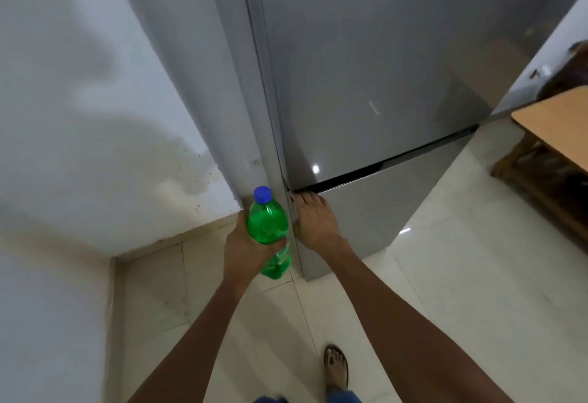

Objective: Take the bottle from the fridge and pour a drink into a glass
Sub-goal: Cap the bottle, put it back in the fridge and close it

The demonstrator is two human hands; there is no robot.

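From the head camera, the floor is pale glossy tile with thin grout lines and a few bright light spots. A white wall fills the left side, stained and speckled low down near the corner, with a small socket plate close to the fridge's edge. The grey fridge takes up the middle and top; its upper door lies shut against the body, and a dark gap runs between it and the lower door.

At the right edge stands a wooden bench with a light top and darker frame beneath, well apart from the hands. A sandalled foot rests on the tiles at the bottom.

The green bottle with its blue cap is out of the fridge, held just beside the fridge's left front corner. Its long axis is near upright, cap pointing up and slightly away from the camera, base towards the floor. The left hand has its grip wrapped around the bottle's middle. The right hand lies flat with fingers spread on the lower door, fingertips at the dark gap.
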